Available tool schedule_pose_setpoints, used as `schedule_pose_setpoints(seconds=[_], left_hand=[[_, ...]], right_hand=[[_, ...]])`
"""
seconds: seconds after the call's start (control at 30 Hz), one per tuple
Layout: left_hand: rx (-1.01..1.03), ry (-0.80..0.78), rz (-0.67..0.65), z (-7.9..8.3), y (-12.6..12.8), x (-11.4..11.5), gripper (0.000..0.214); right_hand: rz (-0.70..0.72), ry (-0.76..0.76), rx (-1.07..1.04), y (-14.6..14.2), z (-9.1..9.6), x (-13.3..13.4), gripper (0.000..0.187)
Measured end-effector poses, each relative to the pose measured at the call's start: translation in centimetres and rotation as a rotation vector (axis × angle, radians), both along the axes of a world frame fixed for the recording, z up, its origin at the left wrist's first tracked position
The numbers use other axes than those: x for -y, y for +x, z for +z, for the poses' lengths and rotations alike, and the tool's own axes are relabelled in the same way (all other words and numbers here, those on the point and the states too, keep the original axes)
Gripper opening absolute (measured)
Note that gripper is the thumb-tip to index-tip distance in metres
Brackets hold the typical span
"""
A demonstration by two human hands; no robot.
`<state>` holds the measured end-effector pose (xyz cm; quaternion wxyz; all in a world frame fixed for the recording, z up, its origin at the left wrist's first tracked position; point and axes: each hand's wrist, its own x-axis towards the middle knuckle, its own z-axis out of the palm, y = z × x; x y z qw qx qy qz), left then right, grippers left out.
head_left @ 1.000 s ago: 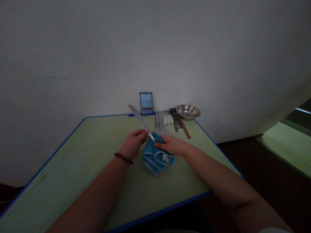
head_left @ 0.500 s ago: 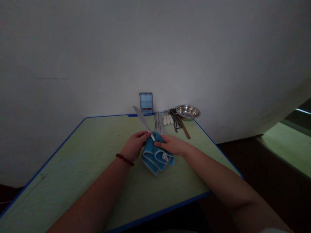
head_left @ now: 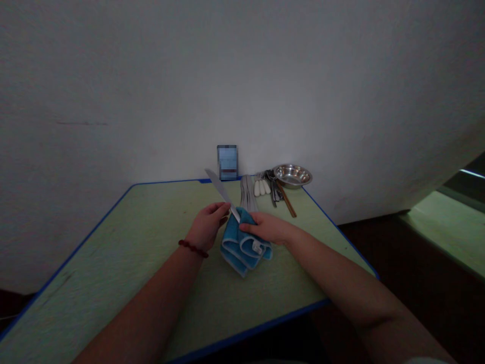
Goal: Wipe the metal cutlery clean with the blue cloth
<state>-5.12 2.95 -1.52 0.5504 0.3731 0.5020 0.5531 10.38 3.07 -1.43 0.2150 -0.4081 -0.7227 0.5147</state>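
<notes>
A silver table knife [head_left: 217, 185] points up and to the left, its handle end going into a folded blue cloth [head_left: 235, 250] with pale edging and a white tag. My left hand [head_left: 208, 222], a dark red bead bracelet at its wrist, pinches the knife where blade meets handle. Cloth and knife handle are gripped by my right hand [head_left: 263, 226], thumb on top. Part of the handle is hidden in the folds.
Past my hands lie several silver knives [head_left: 248, 192], white-handled forks [head_left: 261, 187], dark spoons [head_left: 273, 192] and wooden chopsticks [head_left: 288, 199]. A steel bowl [head_left: 293, 176] stands at the back right corner. A phone-like screen [head_left: 228, 163] leans on the wall.
My left fingers have shifted slightly left along the knife, baring more of its handle. The knife tip has dipped a little to the left. My right hand and the cloth have barely moved.
</notes>
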Motion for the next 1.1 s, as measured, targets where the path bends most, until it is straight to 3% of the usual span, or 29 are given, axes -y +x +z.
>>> schedule_pose_setpoints(seconds=[0.4, 1.1], left_hand=[[-0.121, -0.024, -0.126, -0.1, 0.4, 0.6, 0.018], [0.032, -0.07, -0.125, 0.8, 0.6, 1.0, 0.02]], right_hand=[[-0.01, -0.013, -0.033, 0.0, 0.0, 0.1, 0.012], [-0.009, 0.026, -0.025, -0.1, 0.0, 0.1, 0.014]])
